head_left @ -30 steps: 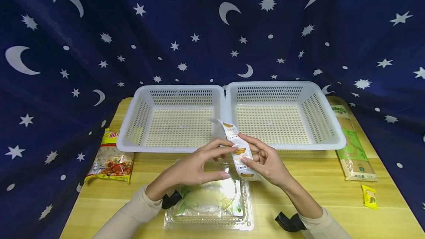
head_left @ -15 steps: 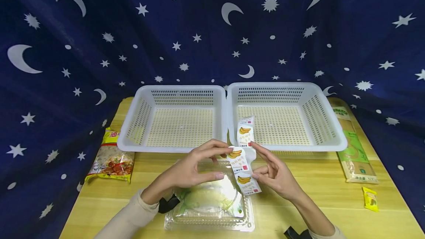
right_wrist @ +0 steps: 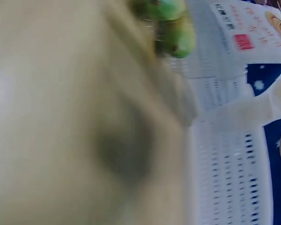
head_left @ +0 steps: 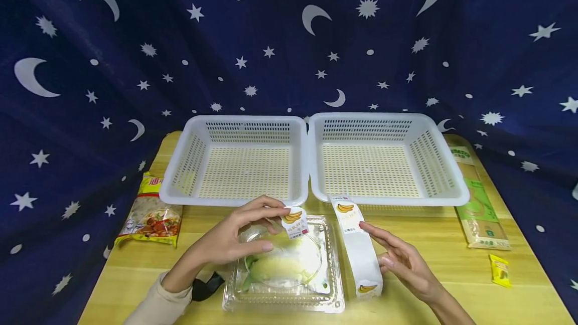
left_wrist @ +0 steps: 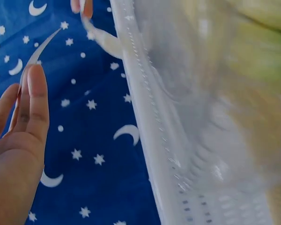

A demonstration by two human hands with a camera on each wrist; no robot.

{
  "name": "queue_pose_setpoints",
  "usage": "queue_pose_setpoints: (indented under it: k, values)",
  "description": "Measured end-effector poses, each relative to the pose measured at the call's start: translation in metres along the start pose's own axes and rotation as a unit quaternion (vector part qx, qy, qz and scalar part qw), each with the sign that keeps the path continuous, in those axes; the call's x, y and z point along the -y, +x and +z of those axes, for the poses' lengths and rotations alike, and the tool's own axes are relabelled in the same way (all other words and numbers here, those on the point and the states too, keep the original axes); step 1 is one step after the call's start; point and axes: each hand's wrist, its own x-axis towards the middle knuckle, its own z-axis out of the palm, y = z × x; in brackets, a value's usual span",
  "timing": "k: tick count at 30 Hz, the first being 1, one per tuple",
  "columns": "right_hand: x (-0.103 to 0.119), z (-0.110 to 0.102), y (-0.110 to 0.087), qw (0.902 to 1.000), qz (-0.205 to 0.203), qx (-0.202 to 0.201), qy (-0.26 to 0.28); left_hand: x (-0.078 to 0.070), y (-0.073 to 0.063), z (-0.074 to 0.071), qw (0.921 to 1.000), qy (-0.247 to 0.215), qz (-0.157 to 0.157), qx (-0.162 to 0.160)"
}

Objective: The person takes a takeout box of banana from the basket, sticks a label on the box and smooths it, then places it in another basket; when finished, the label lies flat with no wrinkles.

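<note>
1. Behind everything, from far L across: navy cloth (head_left: 54, 129) w/ pale moons + stars.
2. Far L, lying on wooden table (head_left: 131, 272): food bag (head_left: 151, 214), yellow/red w/ pic of cooked dish, partly hidden by basket corner.
3. Back, L of centre: L basket (head_left: 246, 174), white, perforated, upright.
4. Front of it: L hand (head_left: 226, 242), w/ black strap (head_left: 206, 286) + pale sleeve (head_left: 164, 302) at wrist. Holding one banana sticker (head_left: 294, 222) at its upper L corner, btwn fingertips; thumb spread apart from it, lower down.
5. Just under L hand + sticker in head view: clear box (head_left: 284, 302), lid on, flat on table, w/ yellow-green produce (head_left: 275, 267) inside; details lost to glare. Can't tell how near sticker is to lid.
6. Just R of box: label strip (head_left: 361, 252), long, curving; banana prints near both ends, plain white stretch btwn. Top end overlapping basket's front rim in view; can't tell if touching.
7. At strip's R edge: R hand (head_left: 412, 266), gripping strip w/ thumb + fingers, forefinger tip higher on same edge.
8. Back R: R basket (head_left: 368, 169), matching, beside L one.
9. Far R, flat on table: brown/green package (head_left: 480, 209), next to R basket; nearer front, small yellow packet (head_left: 499, 271).
</note>
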Motion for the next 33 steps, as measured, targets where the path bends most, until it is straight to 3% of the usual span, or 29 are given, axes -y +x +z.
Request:
queue_pose_setpoints:
  k: [4, 7, 10, 13, 16, 18, 21, 24, 26, 27, 33]
  values:
    - [-0.013, 0.0, -0.017, 0.9979, 0.046, -0.014, 0.043, 0.006, -0.012, -0.004, 0.9997, -0.023, 0.002, 0.004]
    - [-0.023, 0.001, -0.029, 0.9936, 0.098, -0.046, 0.032, 0.012, -0.019, -0.002, 0.9993, -0.035, -0.002, 0.014]
    - [-0.031, -0.001, -0.039, 0.9877, 0.138, -0.072, -0.015, 0.018, -0.024, 0.001, 0.9983, -0.049, -0.014, 0.027]
    - [-0.035, -0.005, -0.046, 0.9832, 0.158, -0.073, -0.055, 0.023, -0.029, 0.003, 0.9974, -0.056, -0.025, 0.037]
    - [-0.037, -0.006, -0.051, 0.9727, 0.167, -0.069, -0.146, 0.025, -0.031, 0.004, 0.9969, -0.056, -0.037, 0.042]
    - [-0.038, -0.005, -0.054, 0.9525, 0.159, -0.069, -0.25, 0.026, -0.032, 0.004, 0.9967, -0.055, -0.042, 0.042]
    - [-0.04, 0.001, -0.056, 0.8893, 0.159, -0.077, -0.422, 0.027, -0.033, 0.004, 0.9966, -0.053, -0.048, 0.043]
    - [-0.04, 0.005, -0.057, 0.8383, 0.178, -0.071, -0.51, 0.029, -0.033, 0.004, 0.9964, -0.051, -0.053, 0.044]
    - [-0.039, 0.006, -0.059, 0.8224, 0.2, -0.064, -0.529, 0.029, -0.033, 0.003, 0.9962, -0.049, -0.056, 0.044]
    - [-0.039, 0.007, -0.059, 0.8223, 0.206, -0.059, -0.527, 0.029, -0.033, 0.003, 0.9961, -0.05, -0.058, 0.044]
    - [-0.038, 0.005, -0.062, 0.8563, 0.203, -0.031, -0.474, 0.03, -0.034, 0.004, 0.9952, -0.055, -0.066, 0.047]
